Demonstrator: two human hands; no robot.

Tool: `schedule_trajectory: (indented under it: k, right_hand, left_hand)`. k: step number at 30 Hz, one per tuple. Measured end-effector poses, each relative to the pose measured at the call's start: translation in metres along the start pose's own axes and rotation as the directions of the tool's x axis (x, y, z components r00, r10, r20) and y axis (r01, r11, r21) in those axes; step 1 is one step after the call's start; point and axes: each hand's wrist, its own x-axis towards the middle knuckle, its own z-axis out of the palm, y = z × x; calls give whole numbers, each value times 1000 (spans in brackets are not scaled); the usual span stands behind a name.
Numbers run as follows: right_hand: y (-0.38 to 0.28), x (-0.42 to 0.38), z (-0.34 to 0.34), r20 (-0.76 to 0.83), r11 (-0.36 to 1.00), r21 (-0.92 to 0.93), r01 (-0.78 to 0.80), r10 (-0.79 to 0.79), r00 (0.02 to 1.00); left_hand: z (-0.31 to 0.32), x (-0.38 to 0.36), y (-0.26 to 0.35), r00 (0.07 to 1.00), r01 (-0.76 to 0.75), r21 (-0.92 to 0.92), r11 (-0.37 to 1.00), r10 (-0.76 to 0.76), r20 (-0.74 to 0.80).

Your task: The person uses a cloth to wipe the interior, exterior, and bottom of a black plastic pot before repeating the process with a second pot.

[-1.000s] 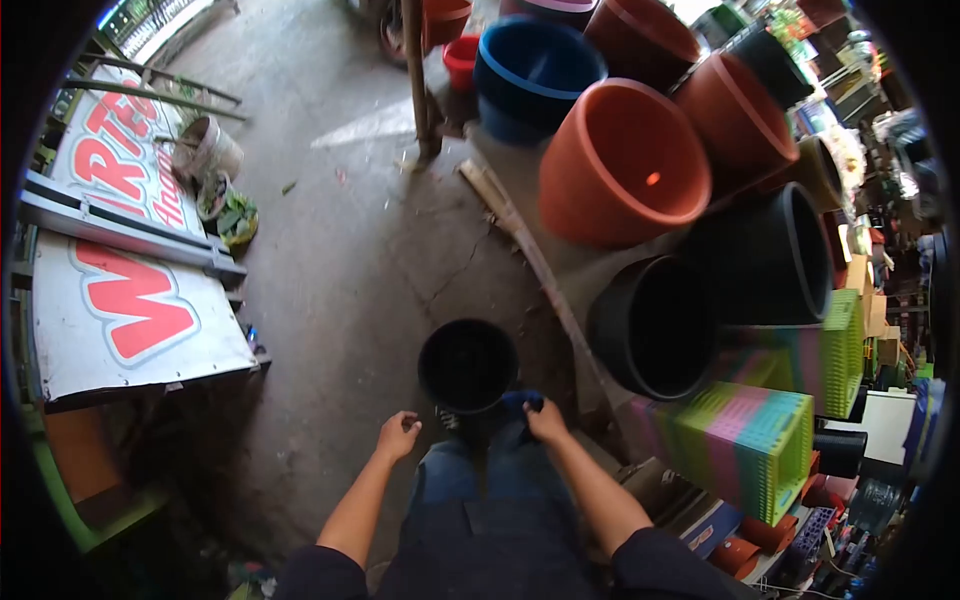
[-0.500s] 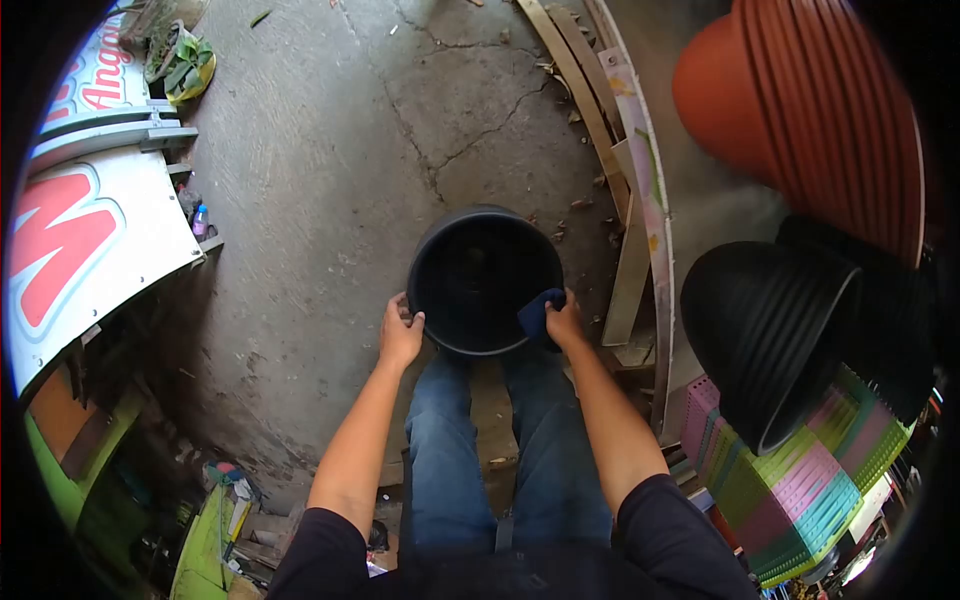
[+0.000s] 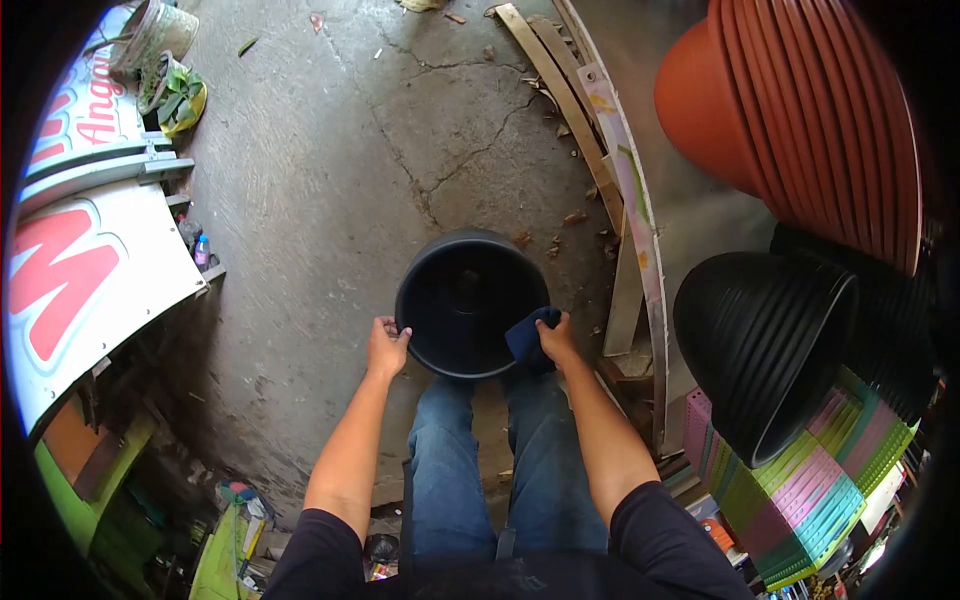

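The black tub is apparently pinched at its left rim by the left hand, the fingers curled; by the right hand, the fingers closed, a blue cloth is held against the near right rim. Whether the floor is touched cannot be told. The tub is judged light, stiff and smooth, best grasped at opposite sides of the rim. A round, deep, dark form is shown, its mouth turned upward.
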Motion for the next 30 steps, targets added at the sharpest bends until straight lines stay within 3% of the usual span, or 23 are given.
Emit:
schedule_trajectory:
  k: [6,9,12,14,15,17,18,20,21,23,24,26,30]
  right_hand:
    - [-23,-29,-8,-32,1000,22,-13,14,999]
    - [-18,-35,-13,-75,998,55,-20,25,997]
    - [-14,-50,-21,-121,996,85,34,-24,992]
    - [-14,-63,-29,-158,990,98,103,-87,984]
    - [-11,-69,-34,-161,991,95,98,-82,984]
    - [-19,-94,-50,-184,986,109,123,-101,978]
    - [-30,-119,-65,-128,977,180,111,-89,988]
    - [-29,-148,-79,-85,962,245,121,-103,991]
    - [-16,-150,-79,-102,959,242,145,-124,987]
    - [-5,-167,-88,-189,920,240,311,-270,944]
    - [-23,-188,-104,-215,903,250,349,-299,930]
    - [-57,-264,-142,-23,886,410,218,-229,973]
    - [-97,-374,-192,15,849,450,279,-319,947]
  left_hand:
    - [1,5,-1,997,-75,105,992,76,-11]
    - [8,-4,9,998,-40,98,994,34,57]
    - [19,-6,0,998,-48,98,994,51,-33]
    - [15,-11,-2,995,-47,-311,949,70,64]
    - [4,-23,16,994,-74,-318,945,96,53]
    - [-20,-52,49,952,-302,-33,953,300,-70]
    - [-25,-60,52,940,-335,-38,941,331,-83]
    - [-34,-71,59,944,-312,-515,799,322,-72]
    - [-50,-88,81,930,-349,-519,780,357,-88]
    - [-92,-146,135,923,-84,-818,568,354,151]
    - [-108,-164,150,910,-120,-825,553,394,132]
    - [-137,-198,172,850,-145,-860,490,507,145]
    - [-186,-258,207,804,-213,-901,378,591,58]
